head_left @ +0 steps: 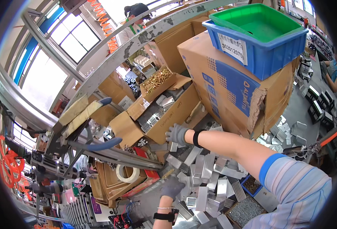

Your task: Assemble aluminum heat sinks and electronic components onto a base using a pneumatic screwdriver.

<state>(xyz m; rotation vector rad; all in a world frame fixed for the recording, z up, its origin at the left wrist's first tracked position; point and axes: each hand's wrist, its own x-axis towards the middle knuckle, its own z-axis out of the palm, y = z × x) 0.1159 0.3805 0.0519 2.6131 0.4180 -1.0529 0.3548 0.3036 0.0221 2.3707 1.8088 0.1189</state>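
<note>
My right hand (177, 134), in a grey glove, reaches to the front of an open cardboard box (175, 116) holding finned silver metal parts (152, 121). Its fingers look spread, and I see nothing held in them. Just below it stands a small silver block (172, 147). My left hand (172, 187), also gloved in grey, is lower down at the left edge of a heap of silver aluminium pieces (201, 198). Blur hides its fingers. A thin yellowish thing (168, 173) shows just beyond them; I cannot tell whether the hand holds it.
A large carton (229, 84) bears a blue bin (267, 63) with a green bin (260, 23) inside. Brass-coloured fittings fill a small box (159, 81). A tape roll (127, 174) lies left, under a metal rail (130, 158). Small screws fill a tray (246, 212). People work beyond.
</note>
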